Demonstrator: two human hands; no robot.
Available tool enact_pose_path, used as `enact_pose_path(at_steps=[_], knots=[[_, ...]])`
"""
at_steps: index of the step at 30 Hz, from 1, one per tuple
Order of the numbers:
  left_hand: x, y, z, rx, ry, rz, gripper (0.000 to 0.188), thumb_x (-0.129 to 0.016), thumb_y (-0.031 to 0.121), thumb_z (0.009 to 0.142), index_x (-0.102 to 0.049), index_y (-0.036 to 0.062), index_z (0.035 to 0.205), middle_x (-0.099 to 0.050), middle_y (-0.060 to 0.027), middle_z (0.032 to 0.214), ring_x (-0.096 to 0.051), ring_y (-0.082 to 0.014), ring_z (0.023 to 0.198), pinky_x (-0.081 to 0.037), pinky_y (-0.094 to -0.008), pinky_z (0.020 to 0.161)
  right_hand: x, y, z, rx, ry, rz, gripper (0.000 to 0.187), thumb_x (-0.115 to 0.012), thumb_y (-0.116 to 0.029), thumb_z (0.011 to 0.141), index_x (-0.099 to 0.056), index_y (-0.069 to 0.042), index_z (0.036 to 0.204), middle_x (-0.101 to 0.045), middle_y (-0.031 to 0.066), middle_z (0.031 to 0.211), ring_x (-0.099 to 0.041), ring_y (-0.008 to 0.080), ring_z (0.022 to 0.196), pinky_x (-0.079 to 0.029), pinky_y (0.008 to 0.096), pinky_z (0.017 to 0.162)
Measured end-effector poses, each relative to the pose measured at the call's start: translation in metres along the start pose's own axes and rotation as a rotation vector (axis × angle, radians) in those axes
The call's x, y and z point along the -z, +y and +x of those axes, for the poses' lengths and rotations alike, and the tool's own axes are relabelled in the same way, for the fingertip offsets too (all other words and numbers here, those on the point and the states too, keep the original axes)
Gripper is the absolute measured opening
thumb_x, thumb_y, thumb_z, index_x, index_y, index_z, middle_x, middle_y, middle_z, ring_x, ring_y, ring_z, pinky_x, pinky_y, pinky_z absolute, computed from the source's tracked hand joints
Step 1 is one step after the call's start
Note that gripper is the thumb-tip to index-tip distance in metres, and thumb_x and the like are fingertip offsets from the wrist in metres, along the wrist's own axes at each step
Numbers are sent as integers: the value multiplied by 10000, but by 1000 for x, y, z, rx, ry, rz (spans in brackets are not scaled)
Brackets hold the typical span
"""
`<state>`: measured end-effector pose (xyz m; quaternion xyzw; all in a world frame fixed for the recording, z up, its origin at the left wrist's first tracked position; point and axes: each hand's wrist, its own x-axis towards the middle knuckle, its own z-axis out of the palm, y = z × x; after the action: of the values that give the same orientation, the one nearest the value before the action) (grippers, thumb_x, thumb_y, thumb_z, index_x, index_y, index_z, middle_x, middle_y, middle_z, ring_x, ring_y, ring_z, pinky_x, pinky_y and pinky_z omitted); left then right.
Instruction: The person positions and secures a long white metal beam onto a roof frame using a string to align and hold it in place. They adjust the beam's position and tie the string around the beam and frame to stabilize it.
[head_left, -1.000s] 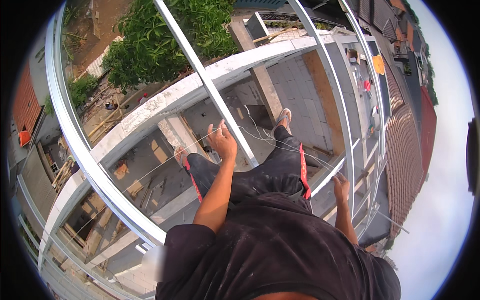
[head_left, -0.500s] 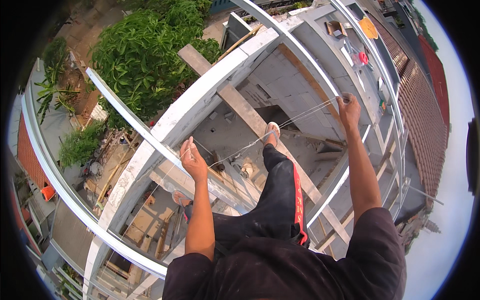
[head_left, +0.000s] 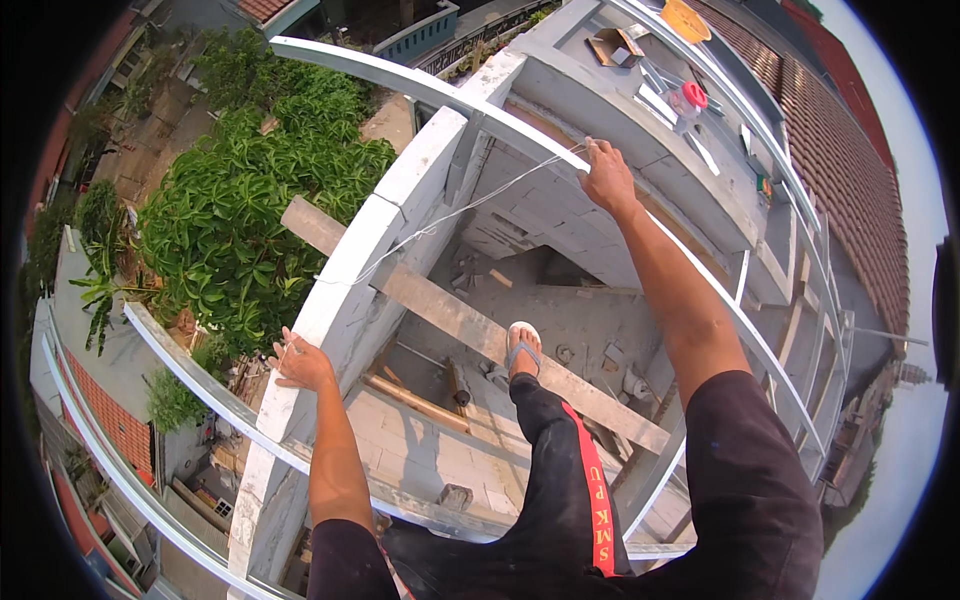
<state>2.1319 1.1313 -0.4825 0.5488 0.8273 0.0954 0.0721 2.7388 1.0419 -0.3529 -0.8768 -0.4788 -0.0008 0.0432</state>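
Note:
My right hand (head_left: 608,175) pinches a thin pale string (head_left: 480,200) at a silver metal beam (head_left: 545,140) that curves across the view. Slack and partly tangled, the string runs left over a plank towards the top of a white block wall (head_left: 365,235). My left hand (head_left: 303,362) is over that wall's outer edge, above another metal beam (head_left: 215,400). Its fingers are partly curled, and a pale bit of string seems to cross them; the stretch between it and the wall top is hard to see. My sandalled foot (head_left: 522,350) stands on the wooden plank (head_left: 450,310).
Below the plank lies a deep room with a rubble-strewn floor (head_left: 590,330). A leafy tree (head_left: 250,180) grows outside the wall. At upper right, a ledge holds a red-lidded clear container (head_left: 688,105) and an open cardboard box (head_left: 614,48), with a yellow basin (head_left: 686,20) beyond.
My left hand has moved left and outward past the wall top. My right hand has come to the beam farther up and left, and the string now hangs over the wall and plank.

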Motion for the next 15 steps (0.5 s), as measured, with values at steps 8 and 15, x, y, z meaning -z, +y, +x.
enact_pose_path(at_steps=[8,15], knots=[[-34,-17,4,8,158,224,455,-349,489,1091,-641,334,1403,-503,-23,1534,-269,-312,1524,-51,-629,1212,-109,16,63,2,-121,44,655,-744,-216,839,-505,-33,1421,-520,155,1436,-535,378,1286,-502,495,1025],[-48,-10,14,-150,190,159,493,-319,528,1084,-661,332,1379,-521,-84,1534,-319,-373,1495,-66,-717,1156,-205,107,109,25,-88,139,670,-715,-480,893,-579,-69,1405,-624,163,1365,-609,366,1240,-495,486,1030]])
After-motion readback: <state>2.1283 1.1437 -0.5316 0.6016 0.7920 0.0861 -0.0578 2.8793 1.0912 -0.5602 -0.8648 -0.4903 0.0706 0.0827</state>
